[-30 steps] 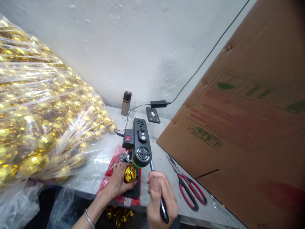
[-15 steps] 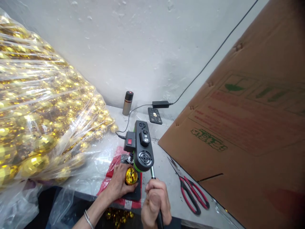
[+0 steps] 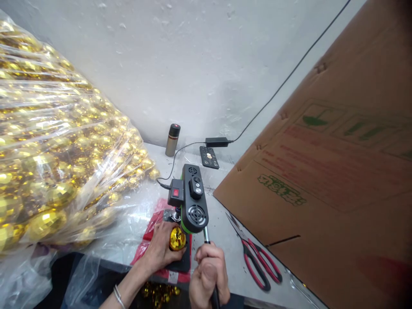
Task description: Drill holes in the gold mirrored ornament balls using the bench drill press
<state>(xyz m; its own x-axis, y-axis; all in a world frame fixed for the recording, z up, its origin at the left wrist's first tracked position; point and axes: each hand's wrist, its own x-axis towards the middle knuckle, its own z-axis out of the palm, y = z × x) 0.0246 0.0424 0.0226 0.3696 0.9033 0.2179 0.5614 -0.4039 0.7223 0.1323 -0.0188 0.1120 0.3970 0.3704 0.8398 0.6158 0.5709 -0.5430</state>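
Held in my left hand [image 3: 162, 249] is a shiny gold faceted ball [image 3: 177, 239], beside the lower end of a black machine [image 3: 195, 199] with round vents and a red switch. My right hand [image 3: 209, 272] is closed round a black-handled lever [image 3: 206, 234] whose metal rod reaches up to the machine. Beneath my left hand lies red plastic [image 3: 149, 234] and the machine's dark base [image 3: 184, 262]. The underside of the ball is hidden by my fingers.
Clear plastic over many gold balls [image 3: 61, 141] fills the left. Red-handled scissors [image 3: 259, 262] lie right of my right hand, beside a large cardboard box [image 3: 322, 171]. Behind the machine are a phone [image 3: 209, 157], a power adapter [image 3: 217, 142] and a small bottle [image 3: 173, 140].
My right hand has shifted very slightly left with the lever. The rest of the scene looks nearly the same, with only a small shift of view.
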